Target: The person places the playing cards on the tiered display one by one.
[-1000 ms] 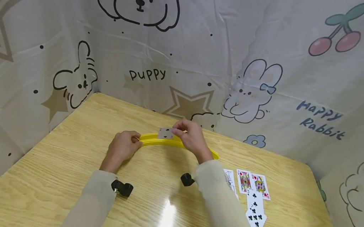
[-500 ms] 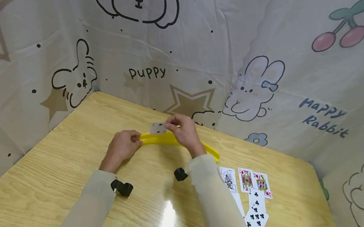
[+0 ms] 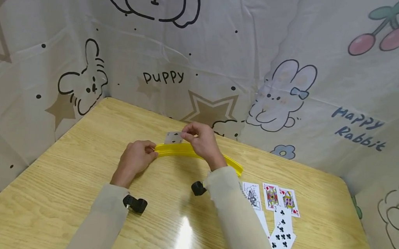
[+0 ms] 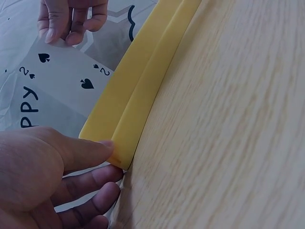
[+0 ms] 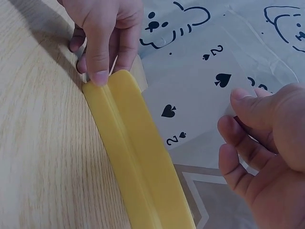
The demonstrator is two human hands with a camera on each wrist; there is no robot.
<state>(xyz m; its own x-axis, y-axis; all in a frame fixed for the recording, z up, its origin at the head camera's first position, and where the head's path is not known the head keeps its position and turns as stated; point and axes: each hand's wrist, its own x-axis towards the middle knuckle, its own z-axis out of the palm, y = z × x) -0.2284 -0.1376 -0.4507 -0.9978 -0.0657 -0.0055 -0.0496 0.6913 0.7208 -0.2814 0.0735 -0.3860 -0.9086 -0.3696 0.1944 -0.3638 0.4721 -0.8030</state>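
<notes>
A curved yellow card holder (image 3: 180, 149) lies across the back half of the table, with a groove along its length. Its left end is pinched by my left hand (image 3: 135, 160), thumb on the front face in the left wrist view. My right hand (image 3: 203, 143) holds a two of spades (image 3: 172, 138) by its right edge, between thumb and fingers. The card (image 5: 190, 102) appears just behind and above the holder's rim near the left end, face towards me; whether its lower edge touches the holder I cannot tell. My right forearm hides part of the holder.
Right of my right sleeve, several face-up cards lie on the wooden table (image 3: 326, 212): a joker (image 3: 252, 195), a jack of diamonds (image 3: 270, 195), a red face card (image 3: 288, 202) and overlapping clubs (image 3: 283, 238). A printed cloth (image 3: 212, 55) hangs close behind the table.
My right hand has moved the two of spades left and up, from in front of the holder to above its rim. My left hand stays on the holder's end.
</notes>
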